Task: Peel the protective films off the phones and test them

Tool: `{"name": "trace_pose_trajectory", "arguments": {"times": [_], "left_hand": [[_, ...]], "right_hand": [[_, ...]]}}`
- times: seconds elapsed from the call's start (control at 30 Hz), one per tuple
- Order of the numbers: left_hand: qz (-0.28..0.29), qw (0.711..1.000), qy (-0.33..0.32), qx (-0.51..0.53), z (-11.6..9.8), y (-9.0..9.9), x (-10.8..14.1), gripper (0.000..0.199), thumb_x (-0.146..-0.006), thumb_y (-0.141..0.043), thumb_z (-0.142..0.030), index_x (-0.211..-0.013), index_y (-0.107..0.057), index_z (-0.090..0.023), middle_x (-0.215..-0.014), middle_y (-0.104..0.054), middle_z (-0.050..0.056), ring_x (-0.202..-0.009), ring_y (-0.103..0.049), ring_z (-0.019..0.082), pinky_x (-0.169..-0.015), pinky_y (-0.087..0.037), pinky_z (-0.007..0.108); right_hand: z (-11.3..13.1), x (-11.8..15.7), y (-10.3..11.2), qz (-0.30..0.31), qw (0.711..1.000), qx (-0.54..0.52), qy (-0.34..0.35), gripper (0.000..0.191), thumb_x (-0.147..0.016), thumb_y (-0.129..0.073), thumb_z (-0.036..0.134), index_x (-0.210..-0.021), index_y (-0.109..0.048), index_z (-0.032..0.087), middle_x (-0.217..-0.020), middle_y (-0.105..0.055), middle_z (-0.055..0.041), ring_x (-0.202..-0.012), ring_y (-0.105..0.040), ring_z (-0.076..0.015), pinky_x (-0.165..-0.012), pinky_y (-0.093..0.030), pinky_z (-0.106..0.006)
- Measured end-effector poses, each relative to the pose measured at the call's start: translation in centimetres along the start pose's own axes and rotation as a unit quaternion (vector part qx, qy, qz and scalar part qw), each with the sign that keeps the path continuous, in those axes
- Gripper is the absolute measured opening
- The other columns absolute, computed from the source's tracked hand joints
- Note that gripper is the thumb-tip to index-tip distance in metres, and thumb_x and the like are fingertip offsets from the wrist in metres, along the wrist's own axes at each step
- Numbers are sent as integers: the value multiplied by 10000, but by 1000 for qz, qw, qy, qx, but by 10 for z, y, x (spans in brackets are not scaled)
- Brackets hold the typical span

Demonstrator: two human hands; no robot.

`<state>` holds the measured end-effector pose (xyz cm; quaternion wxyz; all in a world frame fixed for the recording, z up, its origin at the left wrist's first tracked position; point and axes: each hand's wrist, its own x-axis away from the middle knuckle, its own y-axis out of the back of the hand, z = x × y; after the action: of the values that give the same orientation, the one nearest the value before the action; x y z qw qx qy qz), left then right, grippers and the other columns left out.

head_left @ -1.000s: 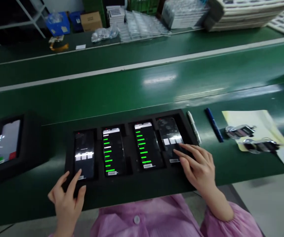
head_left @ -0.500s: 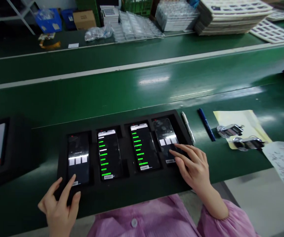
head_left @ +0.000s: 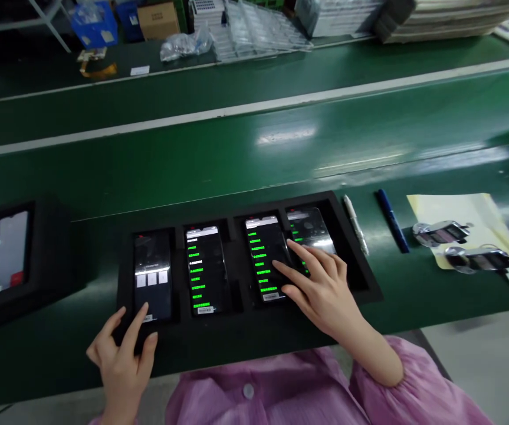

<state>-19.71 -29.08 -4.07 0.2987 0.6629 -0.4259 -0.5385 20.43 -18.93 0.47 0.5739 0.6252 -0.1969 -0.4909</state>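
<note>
Several smartphones lie face up in the slots of a black foam tray (head_left: 232, 321). My left hand (head_left: 125, 354) has its fingers spread, the index fingertip at the lower end of the leftmost phone (head_left: 152, 260), whose screen shows three white squares. My right hand (head_left: 320, 283) is open over the right side of the tray, fingertips at the right edge of a phone with a green list (head_left: 258, 260). It partly covers the rightmost phone (head_left: 309, 227), which shows green lines too. Between the hands is another phone with a green and white list (head_left: 205, 271).
At left sits a second black tray (head_left: 37, 283) with a lit phone (head_left: 9, 254). Right of my tray lie a white pen (head_left: 355, 224), a blue marker (head_left: 393, 221) and two small devices (head_left: 442, 233) on yellowish paper. Plastic trays (head_left: 263, 35) and a blue bin (head_left: 95, 26) stand behind.
My right hand has moved left from the rightmost phone to the one beside it. The rightmost screen went from white squares to green lines. The camera view has shifted slightly.
</note>
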Motion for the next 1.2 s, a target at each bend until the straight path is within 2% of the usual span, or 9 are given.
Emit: {"name": "trace_pose_trajectory", "arguments": {"times": [0.2,0.33,0.5,0.57,0.67,0.73,0.83,1.03,1.2], "left_hand": [[-9,1000,-29,-9,4,-2,0,399,-1062,-552,-456,-1307,-746,-208,-1419,-559,170,-1129,-586,292,-1037,-358,462],[4,999,-33,-26,0,6,-5,397,-1081,-532,-430,-1317,-738,-186,-1403,-559,185,-1167,-579,299,-1003,-381,443],[31,998,-35,-37,-9,17,-32,387,-1090,-522,-455,-1215,-780,-195,-1261,-641,148,-1116,-592,279,-982,-420,430],[34,998,-30,-53,-12,16,-48,416,-1079,-534,-514,-1253,-771,-220,-1289,-645,145,-1156,-588,296,-1028,-416,462],[60,995,-26,-80,-18,13,-64,495,-1062,-516,-615,-1326,-740,-262,-1414,-610,154,-1265,-551,351,-1153,-320,589],[58,995,-18,-76,-23,14,-67,513,-1061,-502,-634,-1325,-731,-258,-1422,-614,151,-1305,-537,361,-1208,-237,638],[33,999,-9,-31,-35,17,-61,523,-1070,-502,-615,-1317,-704,-200,-1348,-647,154,-1294,-557,326,-1254,-207,606],[94,995,-22,-1,-63,12,-52,542,-1067,-490,-639,-1383,-673,-239,-1400,-645,127,-1341,-532,316,-1297,-141,615],[95,995,-21,-6,-75,3,-59,557,-1044,-541,-646,-1404,-677,-243,-1421,-636,137,-1358,-525,334,-1299,-125,656]], "right_hand": [[0,8,0,-51,998,-48,7,246,-1078,-554,237,-1270,-703,203,-1421,-652,-164,-1237,-612,-316,-983,-462,-490],[-1,17,1,-36,997,-64,27,255,-1085,-529,270,-1288,-677,225,-1411,-653,-159,-1187,-636,-328,-958,-464,-500],[-4,22,-12,-35,998,-37,35,265,-1085,-515,352,-1260,-701,283,-1408,-679,-144,-1148,-658,-373,-867,-442,-523],[-6,23,-18,-47,998,-37,32,246,-1072,-543,332,-1242,-720,299,-1402,-693,-123,-1170,-665,-365,-848,-452,-510],[-8,25,-22,-54,998,-33,25,226,-1065,-573,342,-1211,-740,305,-1386,-709,-108,-1163,-679,-351,-823,-461,-502],[-7,25,-22,-55,998,-30,22,222,-1068,-572,348,-1200,-743,299,-1362,-720,-111,-1145,-685,-352,-823,-462,-506],[-4,23,-21,-56,998,-22,29,230,-1075,-558,345,-1209,-732,279,-1335,-727,-125,-1129,-686,-359,-833,-460,-510],[-1,18,-19,-83,995,-3,55,209,-1071,-555,295,-1171,-726,227,-1304,-730,-162,-1096,-688,-385,-813,-449,-499],[1,20,-17,-77,996,-10,39,207,-1064,-589,299,-1160,-760,230,-1305,-745,-145,-1095,-700,-382,-825,-449,-491]]}}
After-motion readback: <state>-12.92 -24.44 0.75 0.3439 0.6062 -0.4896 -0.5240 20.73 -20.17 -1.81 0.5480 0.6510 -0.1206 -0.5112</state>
